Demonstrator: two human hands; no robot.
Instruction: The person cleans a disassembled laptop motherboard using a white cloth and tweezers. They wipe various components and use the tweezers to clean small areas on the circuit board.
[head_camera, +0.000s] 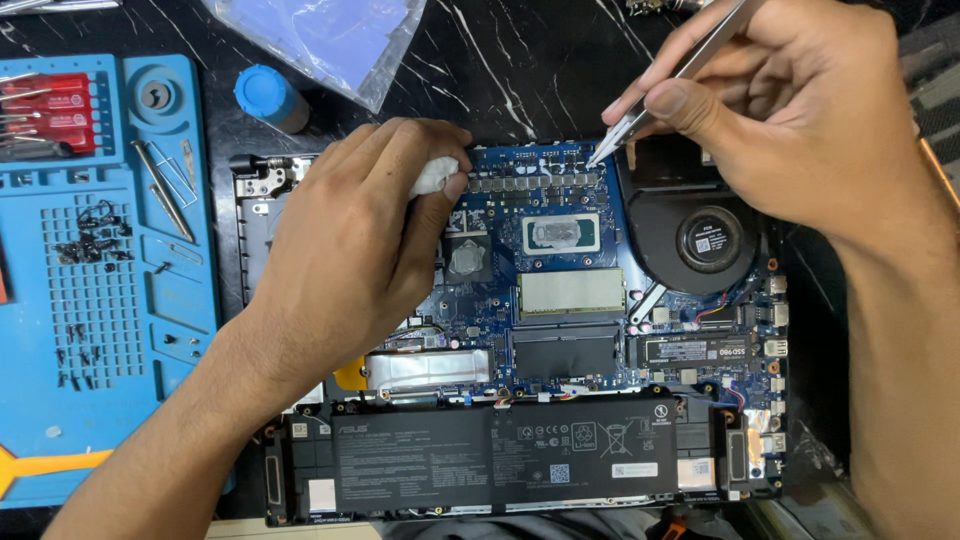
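The left hand (345, 235) is closed around a small white wad (433, 176), pinched between thumb and fingers and pressed down on the board (500, 300) of an opened laptop (520, 330), just left of a grey chip (466, 259). The right hand (800, 110) grips metal tweezers (680, 72) between thumb and forefinger; their tip meets the board's upper edge, beside a row of small dark parts, above a second chip (561, 234) with dried paste on it. Below the right hand sits the round black fan (700, 238). A long black battery (500, 455) fills the near edge of the laptop. On the dark marbled desk (520, 70), left of the laptop, lies a blue mat (105, 280) with loose screws (92, 235), and beyond it a blue-capped bottle (268, 97).
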